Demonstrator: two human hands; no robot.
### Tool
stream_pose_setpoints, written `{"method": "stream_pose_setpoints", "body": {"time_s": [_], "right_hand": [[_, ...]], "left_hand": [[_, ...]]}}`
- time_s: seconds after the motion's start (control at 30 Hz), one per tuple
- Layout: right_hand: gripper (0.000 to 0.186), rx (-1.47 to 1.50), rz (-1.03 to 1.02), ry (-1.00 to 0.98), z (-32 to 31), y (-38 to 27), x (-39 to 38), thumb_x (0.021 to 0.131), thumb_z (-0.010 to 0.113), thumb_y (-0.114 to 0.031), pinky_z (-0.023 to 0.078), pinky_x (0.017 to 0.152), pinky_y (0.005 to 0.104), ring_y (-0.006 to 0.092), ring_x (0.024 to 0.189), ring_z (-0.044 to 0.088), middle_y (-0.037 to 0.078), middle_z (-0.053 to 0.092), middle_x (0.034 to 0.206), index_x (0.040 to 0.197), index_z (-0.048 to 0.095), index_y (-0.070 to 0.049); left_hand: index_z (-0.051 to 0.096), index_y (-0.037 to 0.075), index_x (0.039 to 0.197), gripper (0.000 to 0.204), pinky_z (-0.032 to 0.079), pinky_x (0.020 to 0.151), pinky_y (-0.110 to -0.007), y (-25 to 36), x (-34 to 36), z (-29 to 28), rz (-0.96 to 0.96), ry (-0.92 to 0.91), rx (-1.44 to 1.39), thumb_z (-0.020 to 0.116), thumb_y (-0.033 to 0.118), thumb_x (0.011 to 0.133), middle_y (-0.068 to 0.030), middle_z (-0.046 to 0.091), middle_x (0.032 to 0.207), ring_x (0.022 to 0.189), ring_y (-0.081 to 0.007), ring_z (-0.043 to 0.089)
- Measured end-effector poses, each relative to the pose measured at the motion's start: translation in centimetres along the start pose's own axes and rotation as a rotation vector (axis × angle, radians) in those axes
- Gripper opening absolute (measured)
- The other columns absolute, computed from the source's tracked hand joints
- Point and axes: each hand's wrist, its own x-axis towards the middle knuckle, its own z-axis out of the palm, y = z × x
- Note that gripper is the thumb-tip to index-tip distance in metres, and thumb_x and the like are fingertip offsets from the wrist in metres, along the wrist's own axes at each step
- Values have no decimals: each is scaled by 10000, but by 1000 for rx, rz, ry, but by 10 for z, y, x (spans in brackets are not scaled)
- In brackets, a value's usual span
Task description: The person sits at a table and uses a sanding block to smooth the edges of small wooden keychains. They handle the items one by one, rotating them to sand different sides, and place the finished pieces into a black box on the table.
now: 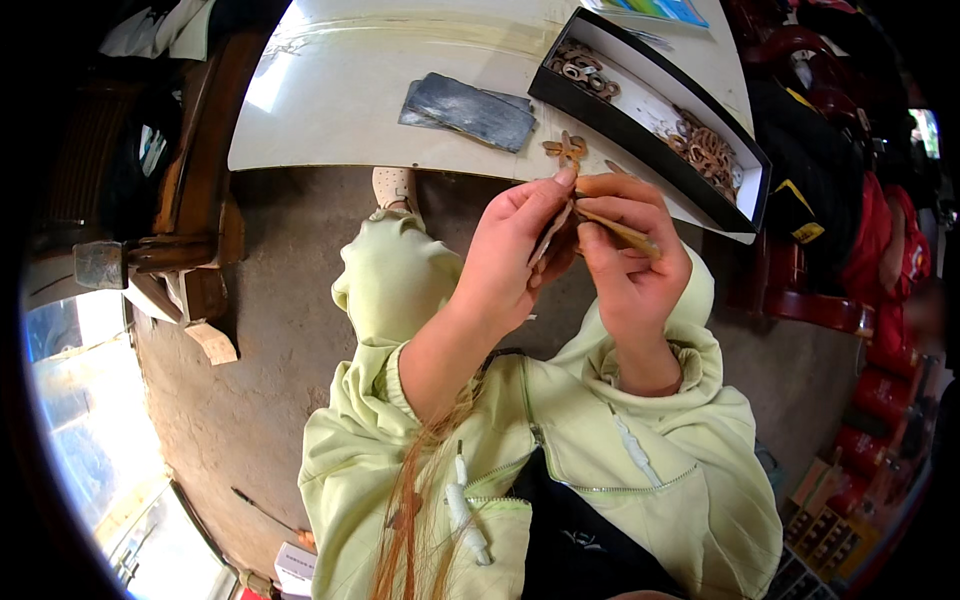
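Observation:
My left hand (515, 255) holds a small flat brownish piece (553, 232) between thumb and fingers, raised in front of me. My right hand (630, 255) grips a thin wooden stick-like tool (618, 230), its tip meeting the piece in my left hand. Both hands touch each other just below the white table's edge (330, 160). On the table right above my fingers lies a small brown cut-out piece (566, 150).
A long black tray (745, 165) with several brown ring-like pieces stands at the table's right. A dark grey sheet (468, 108) lies mid-table. A wooden chair (195, 180) stands left; red stools (870, 270) stand right. Concrete floor lies below.

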Motion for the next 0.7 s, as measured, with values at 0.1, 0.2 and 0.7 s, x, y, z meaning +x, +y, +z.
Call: {"method": "stream_pose_setpoints", "body": {"time_s": [0.1,0.2,0.7], "right_hand": [[266,-62,-82,-106,-3,2,5,739,665,55,521,780,304,226,859,665,139,687,949,998,679,-3],[297,-186,-223,-180,-8,4,10,717,661,63,527,764,305,247,834,667,147,686,950,1006,679,-4],[161,-62,84,-132,-11,4,4,811,650,26,497,721,271,180,782,642,100,667,911,970,674,21]], "left_hand": [[541,106,727,330,254,365,-201,-6,0,-6,-38,-14,25,533,311,986,59,466,546,396,-30,345],[546,105,732,338,245,367,-203,-8,0,-6,-34,27,66,519,317,994,60,464,544,399,-33,342],[531,69,693,500,232,373,-237,-8,-4,-12,-23,60,157,433,447,1004,8,457,539,400,-77,346]]}}
